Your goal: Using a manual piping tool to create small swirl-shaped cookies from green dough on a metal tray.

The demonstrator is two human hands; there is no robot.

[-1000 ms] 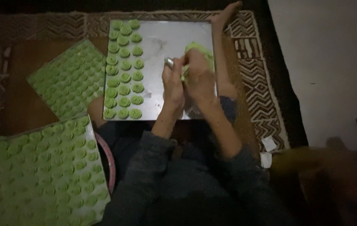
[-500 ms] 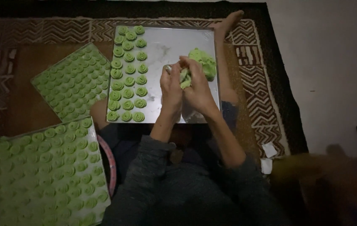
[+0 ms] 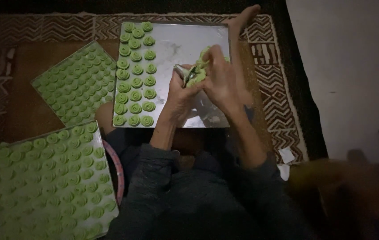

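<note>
A shiny metal baking tray (image 3: 185,35) lies on the patterned mat in front of me, with three columns of green piped dough rosettes (image 3: 135,82) along its left side. Both my hands meet above the tray's middle. My left hand (image 3: 181,98) grips the metal nozzle end of a piping bag (image 3: 194,74) filled with green dough. My right hand (image 3: 222,80) wraps around the bag's upper part from the right.
Two more trays filled with green rosettes lie to the left: one tilted (image 3: 76,82) on the brown floor, one near my left knee (image 3: 42,178). A bare foot (image 3: 242,20) rests at the tray's far right corner. A white wall (image 3: 349,66) is on the right.
My hands with the piping bag have shifted a little towards me and to the left over the tray, and the green dough mass is now more covered by my right hand.
</note>
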